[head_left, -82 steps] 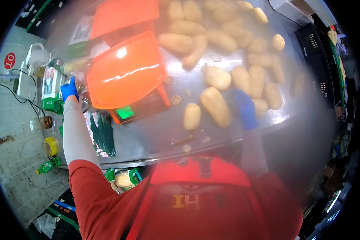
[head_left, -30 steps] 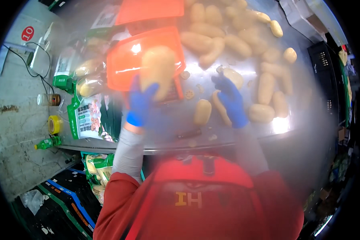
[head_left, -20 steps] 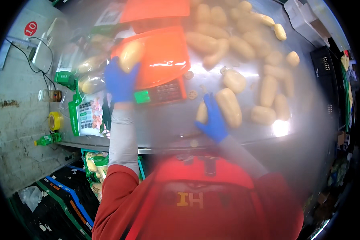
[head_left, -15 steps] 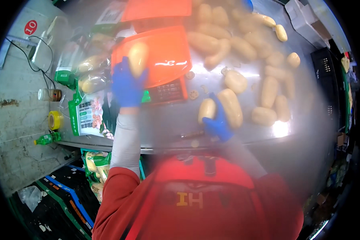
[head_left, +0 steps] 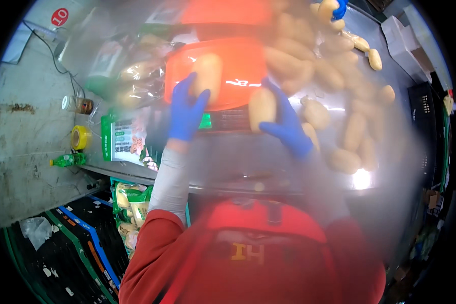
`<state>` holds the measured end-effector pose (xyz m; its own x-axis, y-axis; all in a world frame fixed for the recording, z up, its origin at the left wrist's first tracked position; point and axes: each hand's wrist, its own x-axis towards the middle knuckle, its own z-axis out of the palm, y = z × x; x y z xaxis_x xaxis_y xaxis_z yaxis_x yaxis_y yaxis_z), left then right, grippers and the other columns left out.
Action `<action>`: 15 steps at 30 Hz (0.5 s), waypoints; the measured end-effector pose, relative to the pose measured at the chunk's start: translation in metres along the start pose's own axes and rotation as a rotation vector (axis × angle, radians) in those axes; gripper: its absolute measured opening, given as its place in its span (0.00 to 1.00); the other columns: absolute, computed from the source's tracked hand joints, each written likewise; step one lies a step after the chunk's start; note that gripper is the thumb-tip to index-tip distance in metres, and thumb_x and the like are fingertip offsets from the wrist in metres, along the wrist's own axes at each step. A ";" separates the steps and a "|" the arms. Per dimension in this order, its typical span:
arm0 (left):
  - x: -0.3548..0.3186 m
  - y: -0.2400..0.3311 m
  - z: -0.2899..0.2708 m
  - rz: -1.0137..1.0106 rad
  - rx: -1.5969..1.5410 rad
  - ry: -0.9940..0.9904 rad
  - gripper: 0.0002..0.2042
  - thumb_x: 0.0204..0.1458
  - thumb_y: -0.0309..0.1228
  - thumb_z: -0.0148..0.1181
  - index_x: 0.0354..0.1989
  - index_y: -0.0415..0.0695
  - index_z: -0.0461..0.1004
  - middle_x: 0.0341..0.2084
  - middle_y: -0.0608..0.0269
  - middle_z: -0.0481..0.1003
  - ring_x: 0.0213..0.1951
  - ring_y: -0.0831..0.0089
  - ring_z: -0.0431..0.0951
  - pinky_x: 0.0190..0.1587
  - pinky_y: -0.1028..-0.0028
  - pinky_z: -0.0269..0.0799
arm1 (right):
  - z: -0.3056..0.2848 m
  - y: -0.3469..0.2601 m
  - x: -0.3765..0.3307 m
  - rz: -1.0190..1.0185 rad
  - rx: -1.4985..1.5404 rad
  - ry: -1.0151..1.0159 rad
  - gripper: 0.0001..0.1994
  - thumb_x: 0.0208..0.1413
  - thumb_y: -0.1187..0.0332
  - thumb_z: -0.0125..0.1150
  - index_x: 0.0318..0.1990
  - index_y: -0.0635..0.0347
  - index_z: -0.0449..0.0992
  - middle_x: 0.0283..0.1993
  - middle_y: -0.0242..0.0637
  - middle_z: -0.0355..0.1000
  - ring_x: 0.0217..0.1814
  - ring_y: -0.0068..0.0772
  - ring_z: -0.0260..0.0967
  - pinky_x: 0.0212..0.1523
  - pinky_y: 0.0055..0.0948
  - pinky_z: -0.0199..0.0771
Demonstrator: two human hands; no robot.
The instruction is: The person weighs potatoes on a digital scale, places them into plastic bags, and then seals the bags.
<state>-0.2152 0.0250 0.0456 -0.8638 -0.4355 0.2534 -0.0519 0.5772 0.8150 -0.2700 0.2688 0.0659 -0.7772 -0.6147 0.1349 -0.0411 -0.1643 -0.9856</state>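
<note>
My left hand [head_left: 186,112], in a blue glove, grips the lower end of a pale lotus root section [head_left: 207,76] over the orange pan [head_left: 243,61] of a weighing scale. In my blue-gloved right hand [head_left: 289,124], thumb and fingers close round another lotus root section [head_left: 262,107], held at the pan's near right corner. This piece partly covers the scale's keypad, beside a lit green display [head_left: 205,120]. Haze blurs much of the view.
Several lotus roots [head_left: 354,129] lie on the metal table to the right. Clear bags [head_left: 142,83] and a printed green-and-white bag [head_left: 129,137] are at left, near yellow tape [head_left: 79,137] and a green bottle [head_left: 68,160]. Another person's blue-gloved hand [head_left: 339,9] holds a root at the far edge.
My right hand has lifted the lotus root from among the others and brought it up and left to the scale. My left hand stays at the pan with its root. The view has shifted slightly.
</note>
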 end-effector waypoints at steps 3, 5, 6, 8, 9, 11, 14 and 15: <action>-0.002 -0.002 -0.002 -0.169 -0.216 -0.032 0.25 0.46 0.34 0.60 0.53 0.43 0.62 0.47 0.57 0.63 0.44 0.70 0.67 0.44 0.72 0.66 | 0.010 0.010 0.041 -0.128 -0.315 0.030 0.40 0.35 0.67 0.61 0.61 0.57 0.52 0.65 0.45 0.46 0.68 0.43 0.40 0.65 0.36 0.42; -0.001 -0.001 0.003 -0.183 -0.314 0.014 0.25 0.43 0.32 0.62 0.52 0.44 0.65 0.41 0.64 0.67 0.31 0.79 0.65 0.34 0.78 0.65 | 0.016 0.025 0.066 -0.156 -0.379 0.058 0.39 0.34 0.68 0.60 0.61 0.54 0.53 0.65 0.49 0.45 0.68 0.46 0.39 0.64 0.37 0.43; -0.001 0.000 0.004 -0.190 -0.361 0.041 0.25 0.42 0.31 0.63 0.52 0.45 0.67 0.38 0.67 0.69 0.24 0.83 0.63 0.29 0.82 0.64 | 0.015 0.031 0.078 -0.176 -0.430 0.055 0.40 0.34 0.68 0.60 0.61 0.53 0.53 0.64 0.50 0.45 0.68 0.46 0.40 0.64 0.36 0.44; 0.000 0.001 -0.003 -0.201 -0.305 0.049 0.22 0.45 0.30 0.61 0.51 0.45 0.67 0.39 0.67 0.70 0.25 0.83 0.64 0.31 0.81 0.64 | 0.017 0.028 0.092 -0.245 -0.517 0.071 0.40 0.34 0.68 0.61 0.61 0.54 0.53 0.64 0.49 0.46 0.68 0.46 0.40 0.64 0.35 0.44; -0.001 0.000 -0.007 -0.221 -0.318 0.045 0.21 0.45 0.30 0.60 0.51 0.44 0.67 0.40 0.67 0.70 0.25 0.83 0.64 0.31 0.81 0.64 | 0.015 0.027 0.094 -0.242 -0.492 0.062 0.40 0.35 0.68 0.63 0.60 0.56 0.53 0.64 0.47 0.47 0.67 0.44 0.41 0.64 0.35 0.44; 0.000 -0.004 -0.018 -0.181 -0.353 0.098 0.18 0.48 0.30 0.58 0.49 0.44 0.68 0.40 0.67 0.70 0.27 0.83 0.64 0.33 0.81 0.64 | 0.016 0.012 0.090 -0.156 -0.355 0.044 0.39 0.36 0.69 0.63 0.60 0.59 0.53 0.64 0.44 0.49 0.67 0.41 0.43 0.64 0.33 0.45; -0.009 -0.004 -0.047 -0.319 -0.446 0.213 0.16 0.50 0.32 0.56 0.47 0.43 0.69 0.35 0.69 0.70 0.29 0.83 0.65 0.31 0.84 0.61 | 0.012 0.002 0.077 -0.119 -0.265 0.049 0.40 0.36 0.71 0.62 0.61 0.61 0.51 0.63 0.41 0.50 0.65 0.37 0.46 0.63 0.32 0.47; -0.015 -0.019 -0.054 -0.278 -0.468 0.244 0.15 0.50 0.33 0.56 0.47 0.44 0.69 0.32 0.70 0.70 0.28 0.84 0.65 0.30 0.86 0.60 | 0.008 0.004 0.074 -0.112 -0.255 0.059 0.40 0.36 0.71 0.62 0.61 0.61 0.51 0.63 0.42 0.50 0.65 0.37 0.46 0.63 0.32 0.47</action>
<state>-0.1745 -0.0172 0.0544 -0.7067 -0.7046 0.0648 0.0145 0.0771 0.9969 -0.3223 0.2167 0.0726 -0.7939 -0.5561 0.2459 -0.2800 -0.0246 -0.9597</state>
